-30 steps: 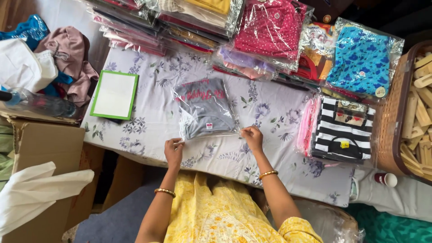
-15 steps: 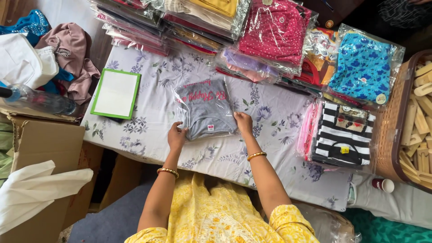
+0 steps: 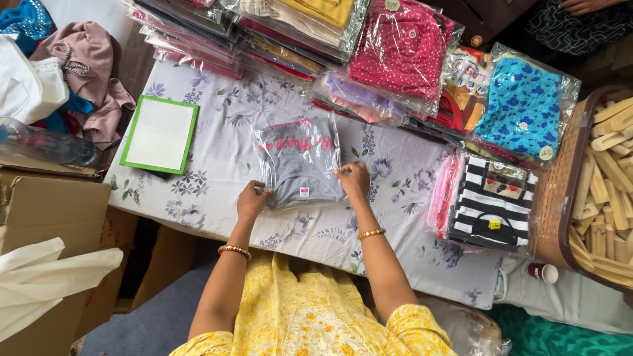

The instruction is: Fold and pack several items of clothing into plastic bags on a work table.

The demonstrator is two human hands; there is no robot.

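Note:
A folded grey garment with pink lettering lies in a clear plastic bag on a floral-print sheet. My left hand grips the bag's near left corner. My right hand presses on its near right edge, fingers curled onto the plastic. Both wrists carry gold bangles, and yellow sleeves show below.
Stacks of bagged clothes line the far side, with a pink dotted pack, a blue one and a striped one. A green-framed white board lies left. A cardboard box and a basket of wooden pieces flank the table.
Both hands moved away from me onto the bagged grey garment, from its near edge up to its lower corners. The bag now lies flatter and slightly further in.

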